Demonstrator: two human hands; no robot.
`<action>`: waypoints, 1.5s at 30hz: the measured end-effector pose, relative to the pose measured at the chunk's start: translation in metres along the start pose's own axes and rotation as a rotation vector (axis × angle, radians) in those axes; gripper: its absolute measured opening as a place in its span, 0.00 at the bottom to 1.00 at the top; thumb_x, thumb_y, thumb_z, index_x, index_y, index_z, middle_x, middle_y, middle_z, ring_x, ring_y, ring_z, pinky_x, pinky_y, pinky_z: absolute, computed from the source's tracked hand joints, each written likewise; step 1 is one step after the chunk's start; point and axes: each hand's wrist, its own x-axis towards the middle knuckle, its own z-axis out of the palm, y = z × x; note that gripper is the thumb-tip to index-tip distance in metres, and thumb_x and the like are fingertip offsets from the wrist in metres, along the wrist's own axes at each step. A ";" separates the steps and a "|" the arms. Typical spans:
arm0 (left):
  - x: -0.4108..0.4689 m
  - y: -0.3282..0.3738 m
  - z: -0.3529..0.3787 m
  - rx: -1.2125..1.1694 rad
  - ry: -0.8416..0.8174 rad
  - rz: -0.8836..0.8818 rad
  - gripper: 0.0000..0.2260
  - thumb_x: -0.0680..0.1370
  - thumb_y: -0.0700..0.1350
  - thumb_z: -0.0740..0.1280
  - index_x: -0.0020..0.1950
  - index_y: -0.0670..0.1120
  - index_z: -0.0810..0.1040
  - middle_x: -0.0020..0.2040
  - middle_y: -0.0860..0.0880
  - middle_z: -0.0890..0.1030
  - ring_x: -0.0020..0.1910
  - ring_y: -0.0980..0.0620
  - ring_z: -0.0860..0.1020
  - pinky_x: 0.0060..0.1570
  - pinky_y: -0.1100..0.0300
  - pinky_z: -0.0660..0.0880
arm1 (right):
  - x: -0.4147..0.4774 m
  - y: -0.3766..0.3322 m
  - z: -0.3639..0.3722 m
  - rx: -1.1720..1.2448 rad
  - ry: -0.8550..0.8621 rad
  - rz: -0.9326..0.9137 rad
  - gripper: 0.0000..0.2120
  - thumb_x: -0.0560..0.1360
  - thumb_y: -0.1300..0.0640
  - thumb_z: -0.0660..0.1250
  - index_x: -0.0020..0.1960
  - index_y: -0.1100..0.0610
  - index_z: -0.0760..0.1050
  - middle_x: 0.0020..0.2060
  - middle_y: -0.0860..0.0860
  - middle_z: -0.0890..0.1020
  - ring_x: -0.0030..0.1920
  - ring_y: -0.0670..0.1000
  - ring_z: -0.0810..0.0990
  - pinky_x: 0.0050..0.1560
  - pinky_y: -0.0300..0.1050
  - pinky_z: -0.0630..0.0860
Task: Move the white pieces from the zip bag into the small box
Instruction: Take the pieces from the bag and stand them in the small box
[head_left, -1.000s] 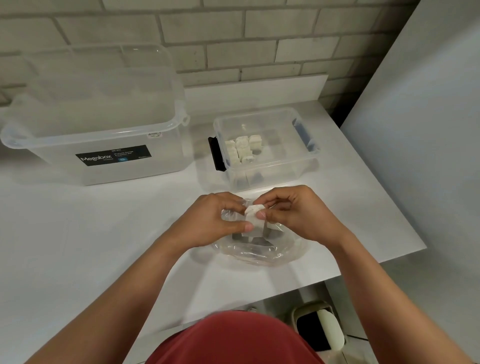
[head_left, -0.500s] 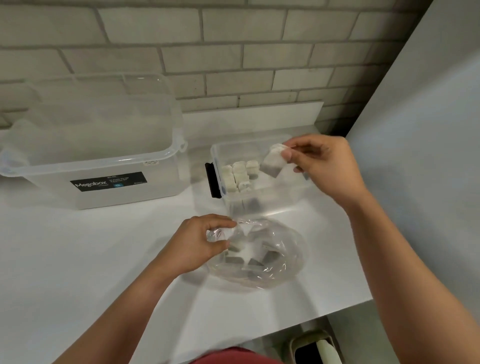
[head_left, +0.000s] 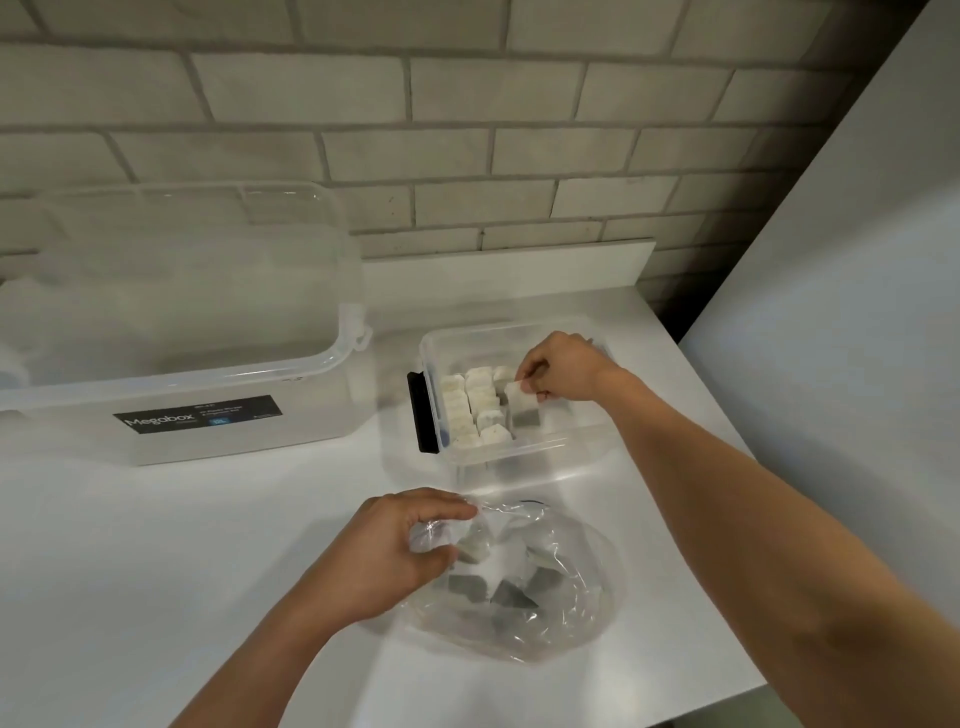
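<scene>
Roughly a dozen small white blocks already sit in the small clear plastic box at far right, where the right hand pinches another block, while the left hand grips the near clear zip bag, several pieces left inside.

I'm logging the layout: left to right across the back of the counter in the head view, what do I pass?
Large clear tub → black latch on the small box → white pieces in rows → right hand, pinching one piece.
</scene>
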 end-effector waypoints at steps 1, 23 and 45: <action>0.001 -0.001 -0.001 -0.001 -0.007 0.002 0.18 0.75 0.43 0.76 0.59 0.64 0.83 0.60 0.70 0.80 0.62 0.71 0.76 0.64 0.73 0.68 | 0.004 0.001 0.002 0.002 -0.013 0.002 0.05 0.75 0.60 0.76 0.50 0.54 0.87 0.35 0.47 0.87 0.35 0.41 0.85 0.42 0.29 0.75; 0.008 0.003 -0.002 0.222 -0.072 0.051 0.30 0.74 0.43 0.74 0.71 0.65 0.73 0.69 0.70 0.72 0.66 0.63 0.71 0.69 0.64 0.67 | -0.112 -0.037 -0.022 0.352 0.367 -0.084 0.05 0.73 0.52 0.78 0.42 0.51 0.84 0.37 0.45 0.86 0.43 0.47 0.86 0.47 0.38 0.80; -0.018 -0.013 0.020 0.151 -0.013 -0.158 0.32 0.73 0.42 0.77 0.72 0.65 0.73 0.60 0.56 0.73 0.57 0.55 0.77 0.57 0.64 0.74 | -0.215 -0.019 0.102 -0.227 -0.060 0.041 0.36 0.76 0.46 0.70 0.79 0.43 0.57 0.62 0.51 0.81 0.53 0.62 0.81 0.53 0.57 0.81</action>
